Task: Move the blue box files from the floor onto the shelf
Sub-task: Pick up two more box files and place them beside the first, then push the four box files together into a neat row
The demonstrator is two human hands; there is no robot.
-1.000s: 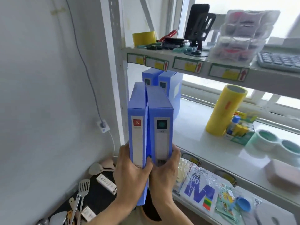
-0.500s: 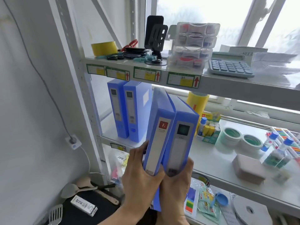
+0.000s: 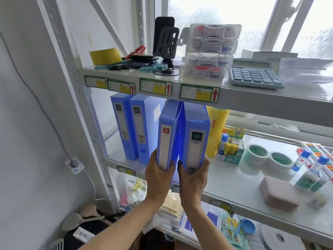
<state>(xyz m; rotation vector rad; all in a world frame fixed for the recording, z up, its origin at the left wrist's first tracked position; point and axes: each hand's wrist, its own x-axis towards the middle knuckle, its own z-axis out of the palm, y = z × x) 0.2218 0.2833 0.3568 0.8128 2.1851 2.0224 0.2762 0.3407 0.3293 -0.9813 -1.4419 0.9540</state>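
Left hand (image 3: 159, 179) grip clamps the bottom of the red-label box file (image 3: 166, 136), right hand (image 3: 193, 179) grip clamps the bottom of the green-label box file (image 3: 196, 139); both files upright, side by side, touching at the bottom. They sit at the front edge of the middle shelf (image 3: 234, 179), tops just under the upper shelf (image 3: 234, 94), whether resting on the middle shelf can't tell. Two more blue box files (image 3: 133, 129) stand on the middle shelf just left of the held pair, yellow roll (image 3: 216, 130) just behind right.
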